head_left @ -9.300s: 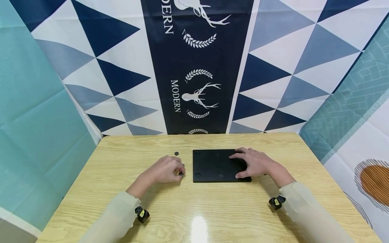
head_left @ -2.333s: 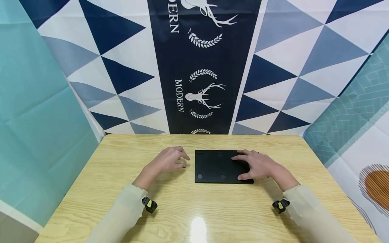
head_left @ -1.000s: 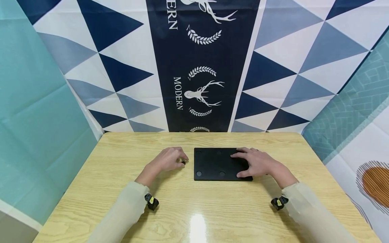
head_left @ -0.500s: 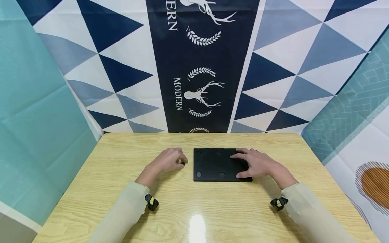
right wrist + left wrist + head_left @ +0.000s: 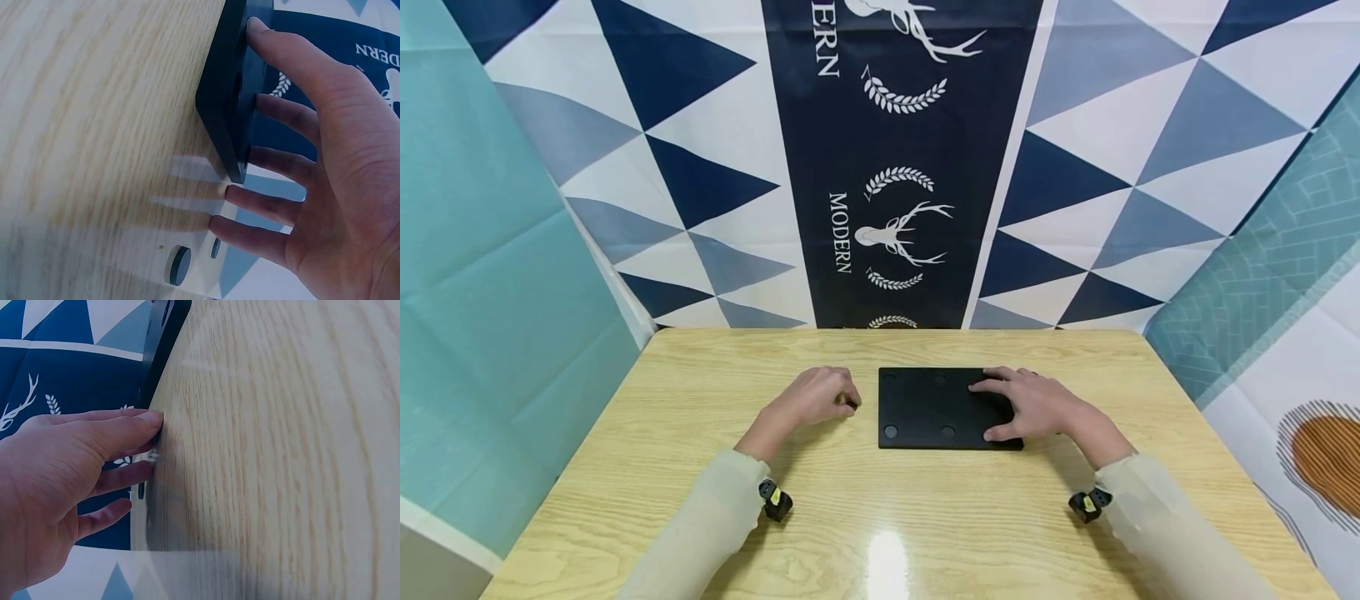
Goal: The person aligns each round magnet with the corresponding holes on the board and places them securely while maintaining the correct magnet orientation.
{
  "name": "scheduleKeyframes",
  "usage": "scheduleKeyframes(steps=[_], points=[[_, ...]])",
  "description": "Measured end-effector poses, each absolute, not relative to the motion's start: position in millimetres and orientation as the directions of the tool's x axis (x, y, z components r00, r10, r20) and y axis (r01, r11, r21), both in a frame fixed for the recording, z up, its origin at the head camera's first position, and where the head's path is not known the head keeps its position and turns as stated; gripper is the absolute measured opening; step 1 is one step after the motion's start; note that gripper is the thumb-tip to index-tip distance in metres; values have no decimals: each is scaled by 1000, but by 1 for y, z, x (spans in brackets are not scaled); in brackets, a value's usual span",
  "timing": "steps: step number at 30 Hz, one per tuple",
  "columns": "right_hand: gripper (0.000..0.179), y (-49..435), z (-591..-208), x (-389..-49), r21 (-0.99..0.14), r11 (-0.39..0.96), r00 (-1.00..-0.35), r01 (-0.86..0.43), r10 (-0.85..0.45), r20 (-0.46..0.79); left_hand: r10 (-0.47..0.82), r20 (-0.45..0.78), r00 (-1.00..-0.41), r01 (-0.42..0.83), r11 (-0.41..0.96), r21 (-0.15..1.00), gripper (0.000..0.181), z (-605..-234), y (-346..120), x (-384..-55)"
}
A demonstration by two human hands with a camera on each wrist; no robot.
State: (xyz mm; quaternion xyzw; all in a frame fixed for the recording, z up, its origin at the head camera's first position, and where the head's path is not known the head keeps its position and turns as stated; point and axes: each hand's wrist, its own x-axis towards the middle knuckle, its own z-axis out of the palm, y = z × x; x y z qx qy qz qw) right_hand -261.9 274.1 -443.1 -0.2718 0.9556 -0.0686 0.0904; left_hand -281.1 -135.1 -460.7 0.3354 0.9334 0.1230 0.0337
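Observation:
A black rectangular board [image 5: 917, 404] lies on the table, with round spots in rows on its top. The front-left spot [image 5: 891, 432] looks greyer than the others. Left of the board, my left hand [image 5: 816, 396] pinches a small black disc [image 5: 852, 405] between thumb and fingertips, low over the wood. In the left wrist view most of this disc [image 5: 159, 430] is covered by the thumb. My right hand [image 5: 1033, 404] rests spread on the board's right end, hiding that part; its thumb [image 5: 262, 28] touches the top near the front edge.
Two more black discs, a nearer one [image 5: 180, 265] and a farther one [image 5: 215, 247], are on the table beyond the board's right end. Another dark piece [image 5: 141, 489] shows behind the left fingers. A patterned cloth [image 5: 895, 167] hangs behind the wooden table [image 5: 880, 500].
The left hand has gone from loosely parted fingers to pinching a disc. Since the oldest frame, the board's front-left spot has turned greyer. The right hand has stayed on the board.

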Motion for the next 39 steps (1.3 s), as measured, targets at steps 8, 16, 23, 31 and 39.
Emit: scheduleKeyframes(steps=[8,16,23,31,39], points=[[85,276,-444,-261,-185,842,-838,-506,-531,-126,622,12,-783,600,751,275,14,-459,-135,-279],[83,275,-442,-260,-191,838,-835,-511,-537,-120,614,6,-790,590,756,282,13,-459,-132,-280],[84,274,-442,-260,-195,835,-833,-514,-541,-117,616,-3,-787,592,758,274,14,-458,-132,-279],[83,275,-442,-261,-182,839,-835,-513,-537,-122,640,20,-768,622,738,260,13,-458,-133,-279],[84,274,-441,-260,-193,838,-834,-510,-537,-125,640,41,-768,627,737,252,12,-457,-132,-282]])
